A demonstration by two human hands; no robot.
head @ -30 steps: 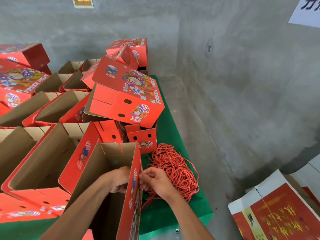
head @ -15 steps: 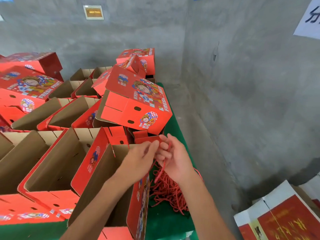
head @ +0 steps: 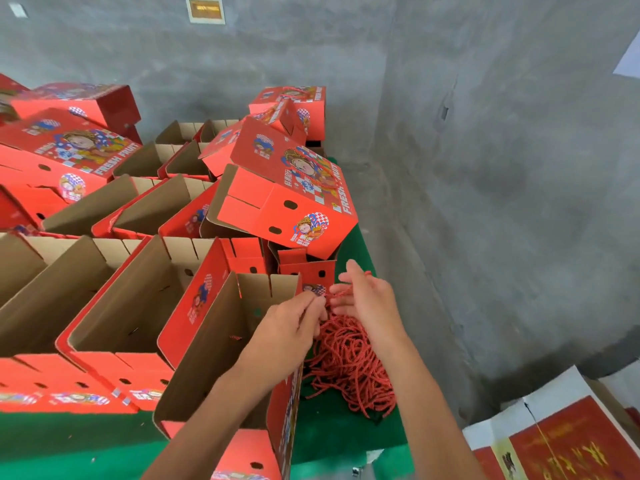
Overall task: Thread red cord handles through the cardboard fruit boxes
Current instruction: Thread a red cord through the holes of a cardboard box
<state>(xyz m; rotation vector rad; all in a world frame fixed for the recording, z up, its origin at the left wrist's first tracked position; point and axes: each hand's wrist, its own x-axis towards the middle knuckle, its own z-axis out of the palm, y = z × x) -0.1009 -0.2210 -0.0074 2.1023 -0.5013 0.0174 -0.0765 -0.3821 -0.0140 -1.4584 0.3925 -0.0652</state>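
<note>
Cord (head: 341,292) pinched between both hands (head: 292,327), above the pile (head: 349,362)

Both forearms are bare from the bottom edge of the view up to the wrists, with no sleeve showing. The left hand (head: 289,327) and the right hand (head: 369,299) are bare too: no gloves, rings, watch or wristband.

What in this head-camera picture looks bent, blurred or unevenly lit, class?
Head view: the wide-angle lens bows the wall corner and stretches the boxes at the left edge; light is soft and even, without glare or hard shadows; the left hand and right hand holding a red cord are slightly smeared; the wall plaque is unreadable.
</note>
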